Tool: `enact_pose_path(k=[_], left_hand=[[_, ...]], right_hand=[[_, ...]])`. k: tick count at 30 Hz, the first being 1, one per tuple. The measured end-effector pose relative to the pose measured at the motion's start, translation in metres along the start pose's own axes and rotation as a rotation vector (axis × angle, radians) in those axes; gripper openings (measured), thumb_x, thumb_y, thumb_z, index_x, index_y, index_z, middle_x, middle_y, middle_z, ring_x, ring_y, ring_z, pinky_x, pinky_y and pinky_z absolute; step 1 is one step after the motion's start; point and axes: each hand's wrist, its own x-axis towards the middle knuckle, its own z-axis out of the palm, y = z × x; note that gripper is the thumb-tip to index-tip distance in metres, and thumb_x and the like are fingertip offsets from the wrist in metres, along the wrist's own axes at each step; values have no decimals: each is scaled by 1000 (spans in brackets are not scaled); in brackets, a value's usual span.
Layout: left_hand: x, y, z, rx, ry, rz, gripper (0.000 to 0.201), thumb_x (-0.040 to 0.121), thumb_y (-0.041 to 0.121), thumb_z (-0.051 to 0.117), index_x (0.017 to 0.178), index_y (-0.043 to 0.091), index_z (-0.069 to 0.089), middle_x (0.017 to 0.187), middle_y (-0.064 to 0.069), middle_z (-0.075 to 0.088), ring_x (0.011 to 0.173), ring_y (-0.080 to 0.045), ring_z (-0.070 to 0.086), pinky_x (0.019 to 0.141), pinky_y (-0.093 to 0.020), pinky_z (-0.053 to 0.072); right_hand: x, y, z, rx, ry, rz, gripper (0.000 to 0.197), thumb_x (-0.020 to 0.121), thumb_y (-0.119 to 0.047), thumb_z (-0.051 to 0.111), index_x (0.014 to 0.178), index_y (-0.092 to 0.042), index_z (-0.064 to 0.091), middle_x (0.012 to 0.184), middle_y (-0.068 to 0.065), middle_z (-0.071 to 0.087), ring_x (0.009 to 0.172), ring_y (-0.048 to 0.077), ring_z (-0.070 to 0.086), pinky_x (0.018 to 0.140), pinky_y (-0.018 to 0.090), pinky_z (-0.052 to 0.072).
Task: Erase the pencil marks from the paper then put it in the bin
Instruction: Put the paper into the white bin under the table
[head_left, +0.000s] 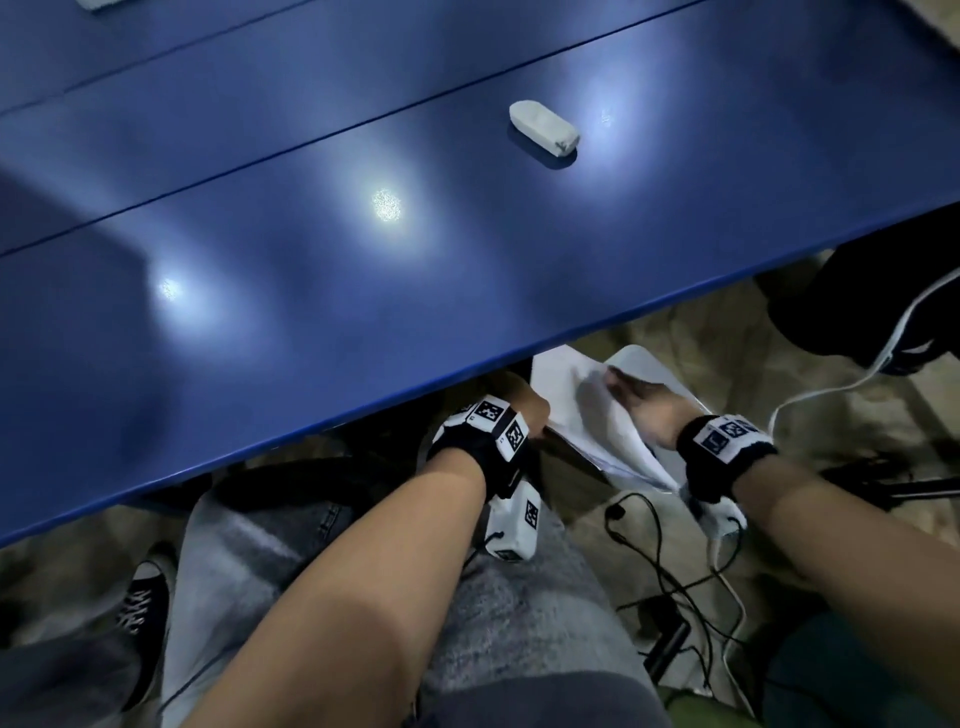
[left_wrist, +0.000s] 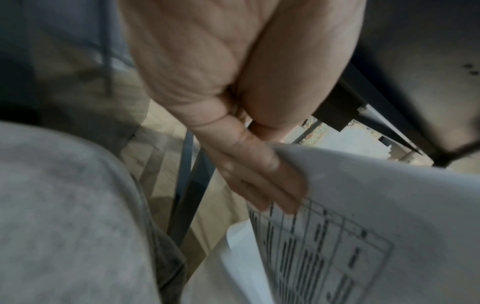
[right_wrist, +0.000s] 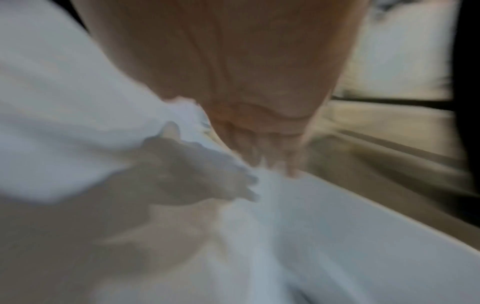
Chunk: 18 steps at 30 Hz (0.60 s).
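A white sheet of paper (head_left: 571, 400) with a printed table (left_wrist: 337, 246) is held below the near edge of the blue table (head_left: 311, 270), above my lap. My left hand (head_left: 524, 410) pinches the paper's left edge, with the fingers (left_wrist: 262, 176) lying along it. My right hand (head_left: 639, 402) reaches into a fold of the paper (right_wrist: 324, 226), and its fingers (right_wrist: 275, 158) dig into the sheet; that view is blurred. A white eraser (head_left: 543, 128) lies alone on the tabletop, far from both hands. No bin is plainly visible.
My grey-trousered knees (head_left: 519, 613) are under the paper. Black and white cables (head_left: 670, 582) lie on the floor at the right. A dark object (head_left: 857, 312) sits under the table's right end. Metal table legs (left_wrist: 187, 195) stand beyond my left hand.
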Motion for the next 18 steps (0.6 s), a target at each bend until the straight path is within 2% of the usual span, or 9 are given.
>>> enact_pose_path(k=[2,3,6,8,10,13,15,16,18], left_hand=[[-7,7,-13,-30,16,6,34,98,23,46,119,0,61,112,-17,60,114,-36,59,80,-28,50],[-5,10,-15,-19,53,44,39,101,23,43,127,-2,56,122,-20,58,120,-36,55,82,-27,49],[-8,5,-18,-90,30,-34,43,100,34,42,132,7,56,134,-20,54,120,-39,54,92,-35,44],[-2,-1,-10,-128,-17,-52,40,97,32,45,126,10,59,128,-18,59,113,-42,57,90,-39,47],[-10,-7,-10,-137,-34,-112,38,96,25,43,125,9,60,126,-17,61,112,-41,58,88,-40,47],[-22,-9,-17,-268,26,-137,35,98,16,43,126,5,59,127,-12,61,113,-38,59,79,-33,41],[-15,-12,-13,-368,40,-155,34,98,15,40,124,7,60,126,-14,62,111,-39,59,78,-35,39],[-18,-12,-15,-386,51,-152,33,98,15,39,122,7,60,126,-15,61,111,-39,58,79,-36,40],[-17,-7,-15,-462,127,-92,34,101,16,37,126,5,58,131,-19,57,117,-39,55,88,-38,44]], right_hand=[[-26,-18,16,285,-115,-245,54,104,-50,29,144,-20,49,149,-5,49,133,13,50,111,17,33],[-34,-18,22,320,-208,-332,55,104,-53,23,148,-26,41,152,-18,40,136,1,43,109,7,26],[-42,-7,43,238,-328,-401,80,88,-80,15,154,-36,20,156,-31,20,145,-14,16,112,2,8],[-27,22,43,235,-316,-162,72,95,-72,21,154,-31,29,158,-19,27,149,3,22,112,11,15],[-14,41,34,187,-311,98,66,102,-56,27,150,-13,40,156,8,40,145,24,35,113,27,26],[-5,42,11,-98,-238,233,75,102,-57,18,142,-2,49,147,22,49,137,31,44,112,34,28],[-10,27,-7,-217,-90,135,82,99,-63,10,141,-6,52,146,19,51,136,28,45,111,32,26],[-15,20,-12,-181,-49,-1,80,98,-64,11,146,-12,48,150,13,48,139,23,43,113,28,25],[-39,-3,-9,119,-107,-303,74,93,-71,17,150,-31,42,153,-15,43,141,0,38,111,12,21]])
